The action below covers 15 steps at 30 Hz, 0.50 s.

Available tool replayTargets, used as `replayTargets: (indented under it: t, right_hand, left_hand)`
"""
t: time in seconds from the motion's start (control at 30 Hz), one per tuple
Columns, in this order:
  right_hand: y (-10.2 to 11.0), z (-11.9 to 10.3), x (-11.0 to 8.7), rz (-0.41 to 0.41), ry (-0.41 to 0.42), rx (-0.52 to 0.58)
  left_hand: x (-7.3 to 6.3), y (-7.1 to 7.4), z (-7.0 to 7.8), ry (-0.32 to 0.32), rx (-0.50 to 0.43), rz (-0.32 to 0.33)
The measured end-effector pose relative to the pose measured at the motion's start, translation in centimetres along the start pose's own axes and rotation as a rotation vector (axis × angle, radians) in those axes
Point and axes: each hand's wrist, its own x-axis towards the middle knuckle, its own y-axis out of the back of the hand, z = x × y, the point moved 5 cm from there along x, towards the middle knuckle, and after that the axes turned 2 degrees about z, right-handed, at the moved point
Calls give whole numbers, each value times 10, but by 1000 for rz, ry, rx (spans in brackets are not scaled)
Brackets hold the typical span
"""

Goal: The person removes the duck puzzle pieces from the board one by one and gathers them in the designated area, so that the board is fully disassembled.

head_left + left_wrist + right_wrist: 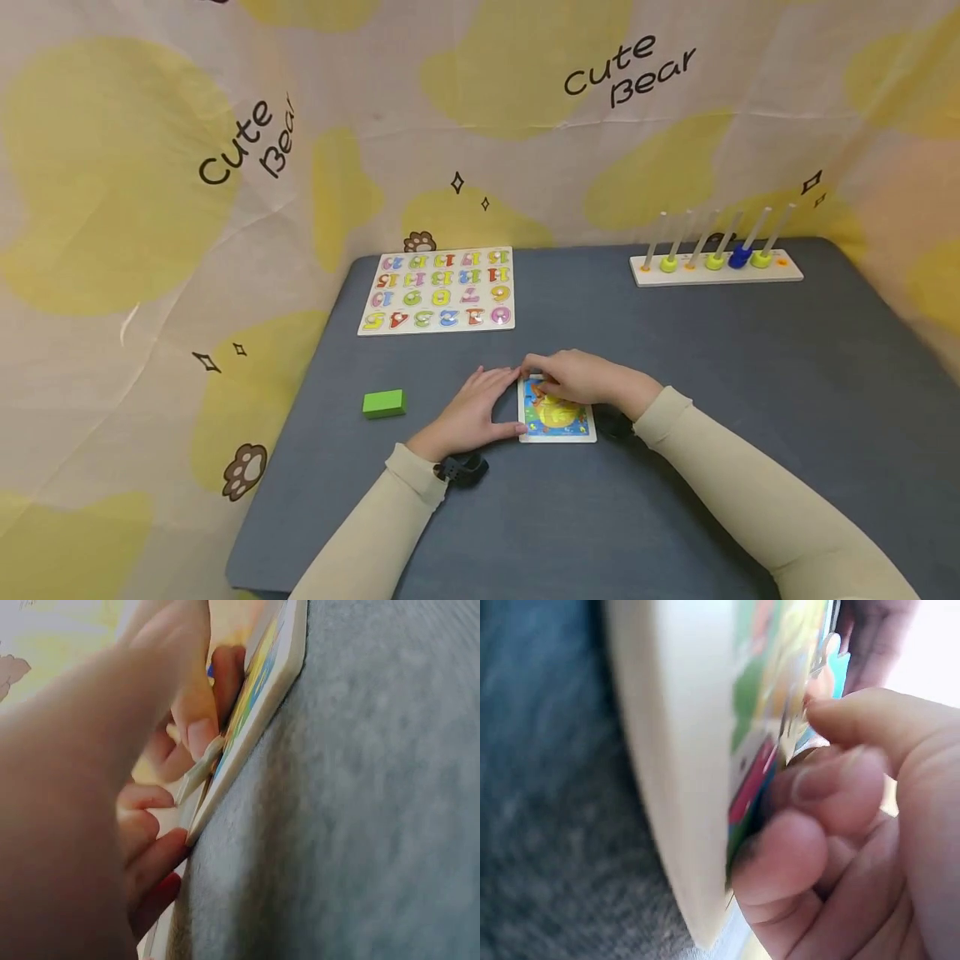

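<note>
A small jigsaw puzzle board (557, 429) with a yellow figure on blue and a pale rim lies flat on the table. My left hand (480, 408) is at its left side, fingers fairly straight, the thumb at the near corner and fingertips at the far corner. Over the far part of the board, my right hand (585, 379) pinches a puzzle piece (195, 776) between thumb and fingers. That piece stands tilted against the picture in the left wrist view. In the head view the right hand hides the board's upper right part.
A green block (384, 404) lies left of the left hand. Farther back are a number puzzle board (437, 292) and, at right, a white peg stand (716, 271) with yellow-green and blue rings. The table (675, 517) meets a patterned cloth behind.
</note>
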Motion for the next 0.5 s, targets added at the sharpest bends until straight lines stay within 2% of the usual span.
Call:
replayTargets:
  t: [0.13,0.2,0.27,0.33,0.4,0.5]
  right_hand:
    - [2,2,1,26,3,-7]
    - [1,4,0,39,1,-15]
    - [0,6,-1,49,0,-21]
    - [0,7,-1,70,7,-25]
    - [0,6,-2,97,30,-22]
    - [3,2,-3,150,80,-13]
  left_hand:
    - [1,6,1,5,-58,107]
    - [0,11,2,-28,-82,180]
    - [-3,15,3,-83,-63,218]
    - [-6,16,5,-144,1,210]
    - [-9,15,6,-197,81,175]
    - [-11,12,5,-230,140,122]
